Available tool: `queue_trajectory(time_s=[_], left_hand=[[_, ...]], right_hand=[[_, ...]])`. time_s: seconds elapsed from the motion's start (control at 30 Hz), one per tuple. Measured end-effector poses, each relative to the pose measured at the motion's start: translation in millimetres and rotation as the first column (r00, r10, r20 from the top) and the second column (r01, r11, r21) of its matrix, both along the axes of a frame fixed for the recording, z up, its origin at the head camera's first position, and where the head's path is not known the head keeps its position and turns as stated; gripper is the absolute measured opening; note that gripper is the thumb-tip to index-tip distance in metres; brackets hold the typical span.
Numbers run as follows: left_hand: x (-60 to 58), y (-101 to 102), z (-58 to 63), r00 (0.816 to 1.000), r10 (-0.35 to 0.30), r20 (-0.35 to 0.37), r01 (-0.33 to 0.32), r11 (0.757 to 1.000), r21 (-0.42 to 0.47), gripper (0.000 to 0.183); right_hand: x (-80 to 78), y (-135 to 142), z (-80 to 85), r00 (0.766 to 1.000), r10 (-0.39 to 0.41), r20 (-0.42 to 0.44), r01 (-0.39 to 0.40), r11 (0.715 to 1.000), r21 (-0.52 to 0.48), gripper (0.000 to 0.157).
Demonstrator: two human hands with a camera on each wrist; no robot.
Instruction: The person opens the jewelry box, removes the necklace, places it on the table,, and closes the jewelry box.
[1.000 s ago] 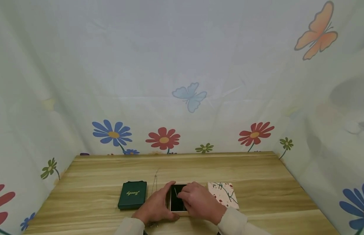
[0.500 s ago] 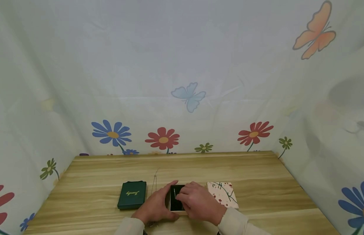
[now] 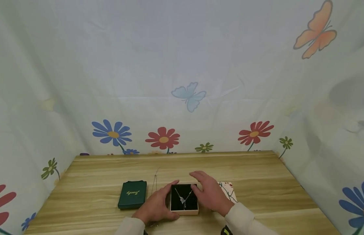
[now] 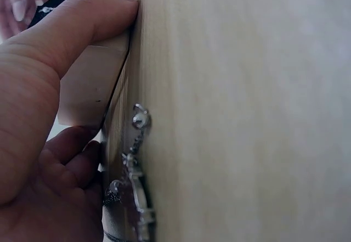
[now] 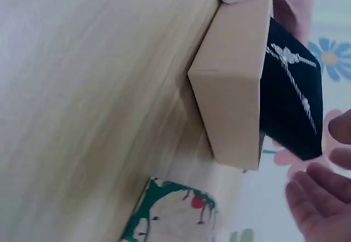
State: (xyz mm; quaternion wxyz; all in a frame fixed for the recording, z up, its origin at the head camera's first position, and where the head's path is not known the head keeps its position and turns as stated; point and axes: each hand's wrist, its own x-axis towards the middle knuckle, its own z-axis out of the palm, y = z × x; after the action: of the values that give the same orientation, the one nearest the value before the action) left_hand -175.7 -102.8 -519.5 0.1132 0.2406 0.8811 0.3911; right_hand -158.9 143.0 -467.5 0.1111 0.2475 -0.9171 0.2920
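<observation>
My left hand (image 3: 157, 204) grips a small pale jewelry box (image 3: 189, 212) by its left side, the thumb at the near corner and fingers at the far one. Inside lies a black insert (image 3: 192, 205) bearing a silver necklace (image 3: 182, 199) with a butterfly-like pendant. In the right wrist view the insert (image 5: 290, 99) stands tilted, one edge above the box wall (image 5: 230, 39). My right hand (image 3: 211, 194) is at the box's far right corner, fingers extended and thumb by the insert's edge; whether it touches cannot be made out.
A dark green box (image 3: 132, 195) with gold lettering lies left. Between it and the pale box, another silver necklace (image 3: 156, 179) runs under my left hand; its clasp end (image 4: 140, 120) shows in the left wrist view. A floral-patterned lid (image 3: 229, 191) is partly behind my right hand.
My right hand, earlier with curled fingers over the insert, has moved right and its fingers have spread. The pendant and necklace now show. The left hand keeps its grip on the box.
</observation>
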Motion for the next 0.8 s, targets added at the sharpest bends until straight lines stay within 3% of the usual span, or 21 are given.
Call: queue_trajectory(time_s=[0.1,0.23,0.5,0.8], left_hand=[[0.2,-1,0.3,1.000,0.005,0.015,-0.005,1.000,0.001,0.118],[-0.1,-1,1.0,0.999,0.012,0.036,-0.012,1.000,0.003,0.119],[-0.8,1,4.1,0.998,0.027,0.058,-0.025,0.999,-0.025,0.127],[-1.3,2,1.7,0.999,-0.006,0.053,0.006,1.000,0.006,0.132]], right_hand=[[-3.8,5,-3.0,0.973,0.016,0.230,0.022,0.987,-0.158,0.038],[-6.6,7,-5.8,0.935,0.071,0.347,0.024,0.965,-0.261,0.031],[-12.7,7,-4.9,0.922,0.078,0.379,0.042,0.953,-0.300,0.023],[-21.5,11,-6.6,0.919,0.069,0.389,0.062,0.947,-0.315,0.021]])
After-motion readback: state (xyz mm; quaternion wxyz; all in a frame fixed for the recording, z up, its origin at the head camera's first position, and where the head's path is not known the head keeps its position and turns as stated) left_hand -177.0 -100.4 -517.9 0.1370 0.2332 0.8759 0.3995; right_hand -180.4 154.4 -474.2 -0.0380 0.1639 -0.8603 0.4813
